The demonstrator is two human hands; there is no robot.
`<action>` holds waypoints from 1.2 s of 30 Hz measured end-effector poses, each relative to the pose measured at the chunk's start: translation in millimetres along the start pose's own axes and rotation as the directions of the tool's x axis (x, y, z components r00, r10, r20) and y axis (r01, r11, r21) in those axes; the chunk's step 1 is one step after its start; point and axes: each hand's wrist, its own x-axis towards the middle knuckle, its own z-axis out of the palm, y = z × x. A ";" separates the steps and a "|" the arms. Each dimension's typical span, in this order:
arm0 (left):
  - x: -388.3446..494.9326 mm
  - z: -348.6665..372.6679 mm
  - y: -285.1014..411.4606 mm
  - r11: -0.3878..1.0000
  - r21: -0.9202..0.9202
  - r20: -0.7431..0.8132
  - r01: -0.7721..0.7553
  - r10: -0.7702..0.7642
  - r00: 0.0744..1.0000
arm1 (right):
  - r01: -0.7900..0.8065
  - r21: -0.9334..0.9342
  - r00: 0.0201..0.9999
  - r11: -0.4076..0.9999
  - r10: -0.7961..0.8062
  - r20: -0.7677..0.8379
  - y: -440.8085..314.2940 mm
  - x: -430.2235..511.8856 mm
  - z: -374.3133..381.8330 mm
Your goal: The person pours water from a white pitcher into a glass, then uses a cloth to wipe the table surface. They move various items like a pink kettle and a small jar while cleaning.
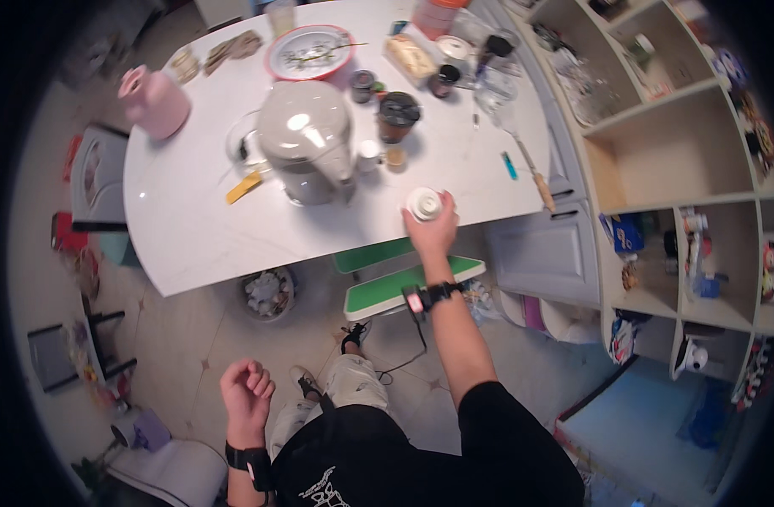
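Note:
My right hand (435,227) grips a small white round container (424,204) at the front edge of the white table (197,253). Whether its base rests on the tabletop cannot be told. My left hand (248,386) hangs away from the table near my body, fingers curled, with nothing visible in it. Left of the right hand stands a large grey electric kettle or water pot (306,136). Between them are a small white bottle (368,154), a small tan-lidded jar (396,158) and a dark-lidded brown cup (398,117).
On the table are a pink jug (156,104), a red-rimmed plate (310,53), a yellow object (244,187), a teal lighter-like object (509,165) and a wooden-handled utensil (541,190). Green-topped benches (393,294) sit under the front edge. Open shelves (672,152) stand to the right; a filled bin (266,294) is below.

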 end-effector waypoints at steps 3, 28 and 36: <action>-3.3 -14.4 6.9 0.999 0.031 0.041 -0.030 0.029 0.999 | -0.099 0.554 0.990 0.827 0.025 0.139 -28.6 -57.7 -19.5; -106.7 -291.1 229.4 0.932 -0.349 0.663 -0.099 0.321 0.676 | 0.307 0.827 0.082 0.470 -0.879 0.469 -407.5 -487.3 70.5; -47.3 -340.5 341.8 0.904 -0.390 0.496 -0.173 0.365 0.788 | 0.219 0.849 0.137 0.480 -0.877 0.460 -476.3 -501.8 214.5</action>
